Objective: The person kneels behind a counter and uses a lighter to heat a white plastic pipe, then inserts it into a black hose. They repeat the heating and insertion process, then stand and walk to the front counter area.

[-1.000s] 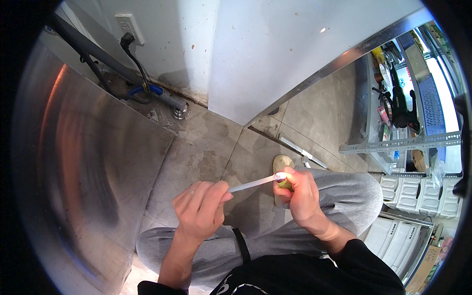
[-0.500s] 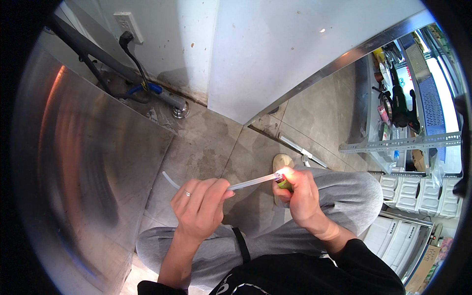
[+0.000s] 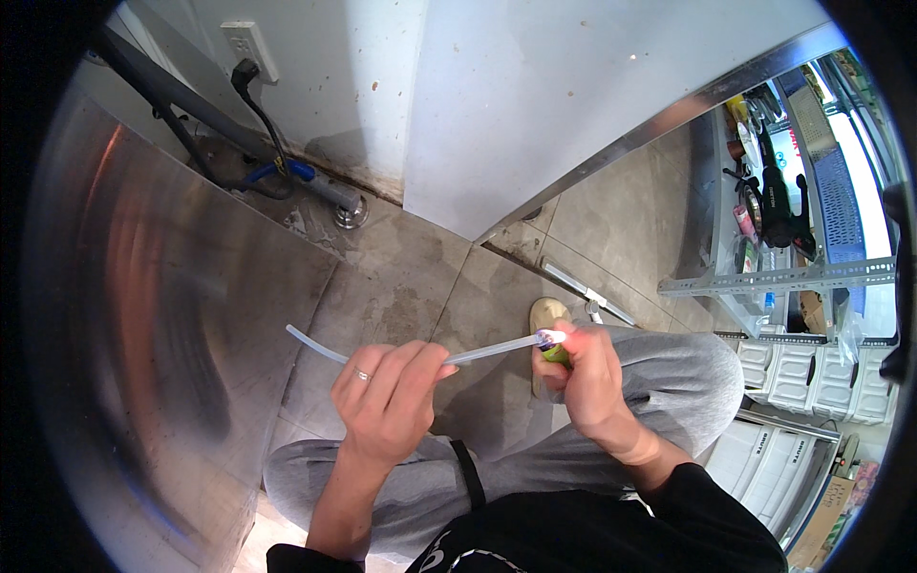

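Note:
A slim, translucent white stick, bendy like a glue stick or a tube, runs across in front of me. My left hand is closed around its middle, palm down, a ring on one finger. The stick's free left end juts out beyond that hand and curves slightly upward. My right hand grips a small lighter with a green body. A bright glow shows at the lighter's top, right at the stick's right end. The glare hides whether the two touch.
On the left curves a shiny metal surface. A white panel stands ahead, beside pipes and a wall socket. Shelving with tools and baskets is at right, above white containers. My shoe rests on the tiled floor.
The stick's left part now reaches farther left and slightly higher beyond my left hand. The glow on my right thumb has shrunk a little. Both hands stay nearly in place.

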Demonstrator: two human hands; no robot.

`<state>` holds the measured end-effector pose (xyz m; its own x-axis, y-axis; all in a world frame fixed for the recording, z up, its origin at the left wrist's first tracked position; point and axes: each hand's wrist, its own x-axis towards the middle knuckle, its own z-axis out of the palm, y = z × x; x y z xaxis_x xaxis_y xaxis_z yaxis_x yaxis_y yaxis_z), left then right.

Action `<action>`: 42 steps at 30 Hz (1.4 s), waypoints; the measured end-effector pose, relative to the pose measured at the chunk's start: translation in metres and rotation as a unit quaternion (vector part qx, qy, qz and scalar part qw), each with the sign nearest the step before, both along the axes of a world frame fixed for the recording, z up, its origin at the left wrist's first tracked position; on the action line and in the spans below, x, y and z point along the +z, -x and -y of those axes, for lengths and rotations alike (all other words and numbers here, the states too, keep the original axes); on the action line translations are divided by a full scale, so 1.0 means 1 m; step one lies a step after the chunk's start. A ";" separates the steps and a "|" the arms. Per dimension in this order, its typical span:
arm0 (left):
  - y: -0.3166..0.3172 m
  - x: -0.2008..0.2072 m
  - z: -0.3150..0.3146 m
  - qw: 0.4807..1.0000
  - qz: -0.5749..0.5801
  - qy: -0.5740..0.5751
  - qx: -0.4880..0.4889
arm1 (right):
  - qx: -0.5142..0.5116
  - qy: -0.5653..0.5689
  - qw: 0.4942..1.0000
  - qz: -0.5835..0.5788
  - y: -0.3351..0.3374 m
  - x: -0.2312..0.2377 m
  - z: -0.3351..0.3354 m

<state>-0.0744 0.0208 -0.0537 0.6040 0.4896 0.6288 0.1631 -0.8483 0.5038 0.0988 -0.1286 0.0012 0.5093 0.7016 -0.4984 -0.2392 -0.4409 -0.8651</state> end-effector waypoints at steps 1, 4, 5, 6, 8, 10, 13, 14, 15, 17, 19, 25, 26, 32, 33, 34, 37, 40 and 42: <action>0.000 0.000 0.000 1.000 0.000 0.000 0.001 | 0.003 0.000 1.000 -0.007 -0.001 0.001 -0.001; 0.000 0.000 0.000 1.000 0.001 0.003 0.004 | 0.029 -0.001 0.999 0.033 0.001 0.002 -0.003; -0.001 0.001 0.000 1.000 -0.001 0.000 0.004 | 0.036 -0.025 0.996 0.080 0.003 0.001 -0.004; -0.001 0.001 0.000 1.000 -0.003 -0.001 0.004 | 0.035 -0.026 0.996 0.081 0.003 0.001 -0.004; -0.001 0.001 0.000 1.000 -0.005 -0.002 0.005 | 0.026 -0.007 0.999 0.038 0.002 0.001 -0.003; -0.001 0.000 0.000 1.000 -0.003 -0.004 0.007 | 0.013 0.021 1.000 -0.007 0.000 -0.001 -0.001; -0.001 0.000 0.000 1.000 -0.007 -0.005 0.008 | 0.024 0.009 1.000 0.003 -0.002 -0.007 0.002; -0.001 0.000 0.000 1.000 -0.007 -0.005 0.009 | 0.041 -0.014 0.999 0.017 -0.001 -0.009 0.003; -0.001 -0.001 0.000 1.000 -0.008 -0.006 0.009 | 0.068 -0.034 0.996 0.038 0.000 -0.012 0.005; -0.001 -0.001 0.001 1.000 -0.008 -0.005 0.008 | 0.093 -0.025 0.983 0.159 0.001 -0.016 0.008; -0.001 -0.001 0.001 1.000 -0.007 0.000 0.007 | 0.084 -0.005 0.986 0.146 0.001 -0.019 0.012; -0.001 0.000 0.001 1.000 -0.014 -0.008 0.005 | 0.162 -0.047 0.952 0.256 -0.001 -0.022 0.017; -0.001 0.000 0.001 1.000 -0.015 -0.009 0.005 | 0.144 -0.046 0.960 0.237 0.000 -0.022 0.016; -0.001 0.001 0.000 1.000 -0.018 -0.005 -0.001 | 0.071 0.004 0.996 0.062 0.002 -0.006 0.001; -0.001 0.002 0.000 1.000 -0.017 -0.006 -0.001 | 0.040 0.029 0.999 -0.005 -0.001 -0.003 -0.002; -0.001 0.002 -0.001 1.000 -0.016 -0.007 0.000 | 0.032 0.022 0.999 -0.026 -0.006 0.001 -0.004; -0.003 0.002 -0.003 1.000 -0.009 0.020 -0.005 | 0.013 0.031 0.999 0.041 -0.034 0.025 0.014; -0.007 0.000 -0.001 0.998 -0.022 0.063 -0.001 | 0.041 0.113 0.884 0.451 -0.088 0.064 0.075; -0.013 -0.001 0.003 0.995 -0.022 0.100 -0.009 | -0.072 0.162 0.883 0.435 -0.142 0.074 0.129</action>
<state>-0.0616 0.0174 -0.0544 0.6383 0.5915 0.4927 0.1740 -0.7343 0.6561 0.2403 -0.2580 0.0757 0.8708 0.4902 -0.0364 0.3798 -0.7180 -0.5833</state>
